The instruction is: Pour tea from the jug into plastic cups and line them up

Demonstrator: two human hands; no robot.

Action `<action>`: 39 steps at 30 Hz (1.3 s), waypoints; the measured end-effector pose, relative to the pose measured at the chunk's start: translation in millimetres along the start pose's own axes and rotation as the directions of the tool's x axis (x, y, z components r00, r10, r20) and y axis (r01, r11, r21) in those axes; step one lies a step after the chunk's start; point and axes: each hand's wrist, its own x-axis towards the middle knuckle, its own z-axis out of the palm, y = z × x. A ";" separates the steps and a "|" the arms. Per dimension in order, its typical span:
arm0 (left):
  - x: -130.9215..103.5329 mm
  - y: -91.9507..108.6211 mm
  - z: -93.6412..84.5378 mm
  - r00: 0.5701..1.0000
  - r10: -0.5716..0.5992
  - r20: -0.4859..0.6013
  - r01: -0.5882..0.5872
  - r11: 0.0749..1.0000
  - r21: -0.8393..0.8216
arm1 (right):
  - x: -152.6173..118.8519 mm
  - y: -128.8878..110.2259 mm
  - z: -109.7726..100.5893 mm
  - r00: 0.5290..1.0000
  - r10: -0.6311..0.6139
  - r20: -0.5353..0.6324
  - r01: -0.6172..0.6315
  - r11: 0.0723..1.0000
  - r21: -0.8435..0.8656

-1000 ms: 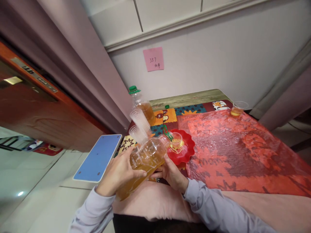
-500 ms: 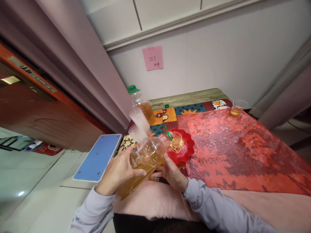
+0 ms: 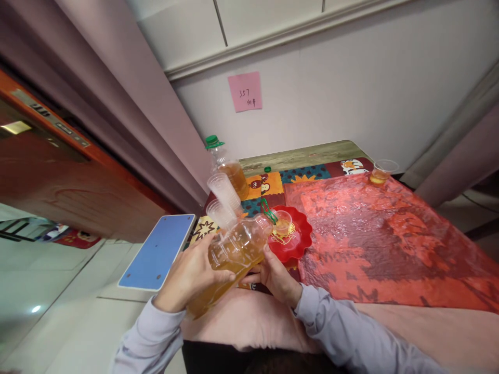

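Both hands grip a clear plastic bottle (image 3: 232, 259) of amber liquid, tilted so its mouth points up and right. My left hand (image 3: 195, 272) wraps round the bottle's body from the left. From the right, my right hand (image 3: 275, 278) supports it near the shoulder, its fingers partly hidden underneath. The bottle's mouth, with a green handle (image 3: 268, 211) at the neck, is right beside a clear plastic cup (image 3: 283, 223). That cup holds a little amber liquid and stands on a red scalloped plate (image 3: 302, 246).
Behind the bottle stand stacked clear cups (image 3: 224, 192) and a second, green-capped bottle (image 3: 234, 179). A loose green cap (image 3: 267, 169) lies near the table's back edge. Another cup with amber liquid (image 3: 378, 179) is at the far right. A blue stool (image 3: 158, 252) is on the left.
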 end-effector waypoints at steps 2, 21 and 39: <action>0.1 -0.2 -0.1 1.000 -0.005 0.006 0.005 1.000 0.000 | -0.1 -0.3 0.3 1.000 -0.002 -0.005 0.002 1.000 0.005; -3.1 -8.6 16.1 0.990 0.039 -0.134 -0.077 0.955 -0.287 | -0.9 -8.2 -2.3 0.993 -0.089 -0.076 0.079 0.990 -0.120; -34.2 -55.2 79.3 0.905 -0.218 -0.365 -0.117 0.697 -0.708 | -10.9 -19.7 8.7 0.961 -0.187 0.203 0.232 0.945 -0.231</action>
